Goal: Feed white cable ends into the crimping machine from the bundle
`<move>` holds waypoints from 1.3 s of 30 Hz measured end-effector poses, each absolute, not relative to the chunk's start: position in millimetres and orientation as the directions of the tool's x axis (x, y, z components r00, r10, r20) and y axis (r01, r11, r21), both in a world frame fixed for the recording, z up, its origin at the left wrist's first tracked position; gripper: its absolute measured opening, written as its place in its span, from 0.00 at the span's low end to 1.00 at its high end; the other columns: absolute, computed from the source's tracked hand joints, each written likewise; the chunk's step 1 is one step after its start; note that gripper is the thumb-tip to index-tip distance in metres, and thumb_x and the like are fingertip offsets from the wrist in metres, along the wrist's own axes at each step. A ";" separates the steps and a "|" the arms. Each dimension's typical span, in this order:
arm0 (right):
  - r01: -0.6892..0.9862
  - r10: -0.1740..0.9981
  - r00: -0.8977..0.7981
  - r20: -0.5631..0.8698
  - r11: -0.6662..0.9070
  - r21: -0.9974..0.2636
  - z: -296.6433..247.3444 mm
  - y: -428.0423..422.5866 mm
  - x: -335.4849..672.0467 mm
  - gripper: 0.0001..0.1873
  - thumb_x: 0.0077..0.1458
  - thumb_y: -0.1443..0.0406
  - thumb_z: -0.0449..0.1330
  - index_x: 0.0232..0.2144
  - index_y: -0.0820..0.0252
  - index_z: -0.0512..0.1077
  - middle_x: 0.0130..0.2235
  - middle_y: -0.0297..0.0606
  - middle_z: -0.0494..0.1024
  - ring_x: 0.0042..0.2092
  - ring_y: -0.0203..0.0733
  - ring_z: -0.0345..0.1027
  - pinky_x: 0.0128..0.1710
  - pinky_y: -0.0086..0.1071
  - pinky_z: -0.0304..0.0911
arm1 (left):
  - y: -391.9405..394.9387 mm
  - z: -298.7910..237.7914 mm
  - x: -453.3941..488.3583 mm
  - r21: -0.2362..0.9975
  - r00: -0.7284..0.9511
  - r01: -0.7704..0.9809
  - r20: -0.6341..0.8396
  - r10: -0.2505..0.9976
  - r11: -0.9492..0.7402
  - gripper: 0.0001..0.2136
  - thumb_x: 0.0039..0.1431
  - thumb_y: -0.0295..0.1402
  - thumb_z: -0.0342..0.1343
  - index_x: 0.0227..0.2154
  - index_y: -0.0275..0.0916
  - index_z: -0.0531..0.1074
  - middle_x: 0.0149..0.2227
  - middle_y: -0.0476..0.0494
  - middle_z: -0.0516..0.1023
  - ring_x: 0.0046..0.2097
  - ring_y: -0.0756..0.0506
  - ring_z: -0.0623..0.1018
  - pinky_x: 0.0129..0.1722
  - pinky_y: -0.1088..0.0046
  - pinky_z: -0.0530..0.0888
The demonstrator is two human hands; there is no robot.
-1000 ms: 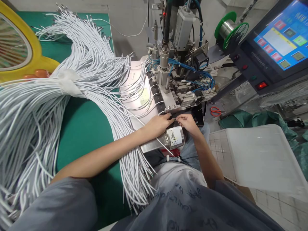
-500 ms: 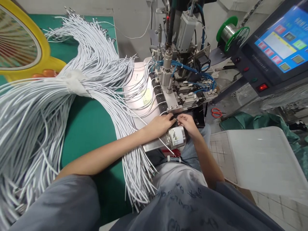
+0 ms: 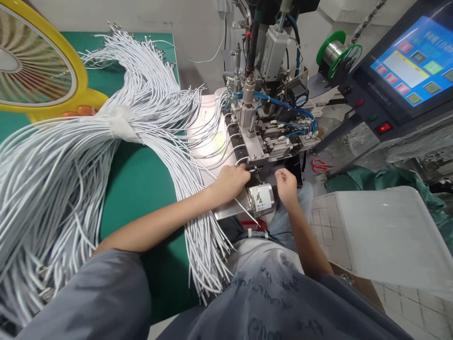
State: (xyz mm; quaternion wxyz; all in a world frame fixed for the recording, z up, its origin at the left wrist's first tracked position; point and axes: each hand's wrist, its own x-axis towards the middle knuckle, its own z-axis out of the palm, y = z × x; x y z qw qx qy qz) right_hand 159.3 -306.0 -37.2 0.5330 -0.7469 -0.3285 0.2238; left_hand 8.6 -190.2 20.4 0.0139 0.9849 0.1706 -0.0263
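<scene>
My left hand [image 3: 230,183] is closed at the front edge of the bench machine [image 3: 253,141], fingertips by its lowest slot. A white cable [image 3: 247,211] runs out from beneath that hand toward my lap, and the fingers seem wrapped on it; its gripped part is hidden. To the right, my right hand [image 3: 287,185] is raised with fingers pinched together. Whatever it holds, if anything, is too small to make out. Between the hands sits a metal cylinder with a white label [image 3: 262,198]. Several white cables [image 3: 212,163] lie in the machine's row of black slots.
A large tied bundle of white cables [image 3: 155,127] covers much of the green table [image 3: 141,174]. A yellow fan [image 3: 81,80] stands at left. On the right are a touchscreen [image 3: 412,63], a wire spool [image 3: 334,53], red-handled scissors [image 3: 319,165] and a pale bin [image 3: 385,231].
My right hand has moved right, away from my left hand, leaving a gap between them. The left hand has shifted slightly left. The whole view has moved a little.
</scene>
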 end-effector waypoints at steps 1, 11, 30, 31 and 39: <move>0.321 0.710 0.700 0.074 -0.221 -0.921 -32.2 -317.0 151.1 0.12 0.53 0.58 0.52 0.23 0.57 0.64 0.20 0.29 0.62 0.23 0.34 0.55 0.23 0.29 0.51 | -189.5 20.1 8.9 0.000 0.929 0.367 -0.050 0.367 -0.930 0.12 0.53 0.18 0.44 0.29 0.30 0.73 0.32 0.34 0.74 0.31 0.42 0.76 0.24 0.71 0.63; 0.552 0.885 0.459 -0.078 -0.353 -0.755 -27.3 -376.6 71.8 0.05 0.50 0.65 0.57 0.28 0.55 0.73 0.27 0.37 0.79 0.28 0.42 0.71 0.30 0.34 0.64 | -201.3 29.0 13.8 0.139 0.970 0.213 0.084 0.226 -0.967 0.13 0.61 0.26 0.43 0.30 0.31 0.73 0.29 0.39 0.73 0.32 0.44 0.74 0.28 0.70 0.65; -0.028 0.739 0.661 0.132 0.201 -0.979 -8.1 -321.1 120.5 0.11 0.46 0.58 0.63 0.23 0.58 0.68 0.28 0.33 0.67 0.26 0.32 0.60 0.25 0.29 0.58 | -202.5 23.1 12.4 0.643 0.921 -0.133 0.362 0.147 -0.754 0.11 0.63 0.29 0.46 0.32 0.34 0.74 0.29 0.44 0.73 0.32 0.51 0.71 0.32 0.76 0.68; -0.013 0.731 0.668 0.140 0.199 -0.980 -8.7 -321.1 120.2 0.10 0.46 0.59 0.63 0.23 0.58 0.68 0.28 0.33 0.67 0.26 0.33 0.61 0.25 0.29 0.58 | -202.5 22.6 12.5 0.666 0.924 -0.131 0.350 0.152 -0.735 0.11 0.62 0.28 0.46 0.32 0.34 0.74 0.29 0.44 0.73 0.32 0.51 0.72 0.33 0.76 0.68; 0.181 0.751 0.627 0.207 0.118 -0.976 2.9 -325.9 129.9 0.06 0.50 0.62 0.60 0.27 0.57 0.75 0.28 0.36 0.72 0.30 0.37 0.65 0.27 0.31 0.59 | -198.5 21.7 12.3 0.651 0.911 -0.170 0.389 0.134 -0.739 0.12 0.63 0.30 0.45 0.37 0.34 0.74 0.29 0.45 0.73 0.31 0.51 0.71 0.30 0.77 0.67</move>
